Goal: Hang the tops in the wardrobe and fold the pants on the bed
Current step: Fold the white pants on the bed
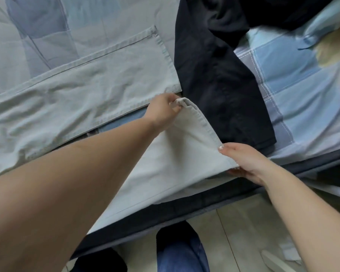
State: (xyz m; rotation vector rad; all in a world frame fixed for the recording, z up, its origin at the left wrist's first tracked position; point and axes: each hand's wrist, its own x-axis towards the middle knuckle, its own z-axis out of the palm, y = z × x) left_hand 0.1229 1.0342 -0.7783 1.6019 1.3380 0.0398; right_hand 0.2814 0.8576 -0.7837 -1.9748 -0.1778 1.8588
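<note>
Pale grey cotton pants (82, 99) lay spread across the bed with its blue-and-grey patchwork quilt (294, 71), one leg hanging over the near edge. The left hand (163, 110) pinched that leg's hem corner, fingers curled round it; the right hand (243, 161) gripped the opposite corner. A black garment (220, 75) lay just beside.
</note>
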